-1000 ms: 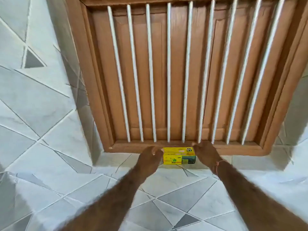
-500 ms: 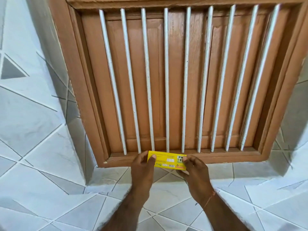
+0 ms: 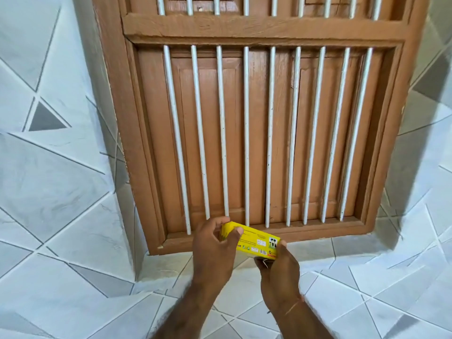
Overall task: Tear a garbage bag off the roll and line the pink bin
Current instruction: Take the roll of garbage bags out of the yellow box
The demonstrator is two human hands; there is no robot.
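A brown wooden window frame (image 3: 254, 33) with closed shutters behind white vertical bars (image 3: 246, 135) is set into a wall of grey and white tiles (image 3: 56, 167) cut in triangular patterns, and most of the view is filled by it. Below its lower rail, a small yellow box (image 3: 254, 241) is held tilted in the air between both hands, its right end lower. Its left end is gripped by the curled fingers and thumb of the left hand (image 3: 212, 248), and its lower right corner is pinched by the fingers of the right hand (image 3: 278, 267), at whose wrist a thin thread band (image 3: 294, 305) is worn.
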